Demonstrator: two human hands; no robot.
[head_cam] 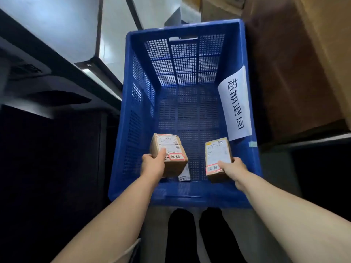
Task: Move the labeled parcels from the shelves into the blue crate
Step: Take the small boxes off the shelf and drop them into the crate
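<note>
While both arms are reaching forward, the left hand (153,164) is gripping a brown parcel (171,149), thumb pressing on its top face and the other fingers wrapping out of sight beneath. The right hand (232,167) is clasping a second parcel (217,152) the same way, thumb on the label. Both parcels are hanging over the near end of the blue crate (186,26), well apart, label faces up. Each long axis is running away from the person toward the crate's far wall, red-edged stickers at the near ends. A small white packet (185,174) is lying on the mesh floor just beside the left parcel. A white paper sign (235,103) is hanging over the crate's right wall. Cardboard boxes (294,73) are crowding the right side, dark shelving (47,92) the left, and black shoes (182,234) are standing against the near wall.
</note>
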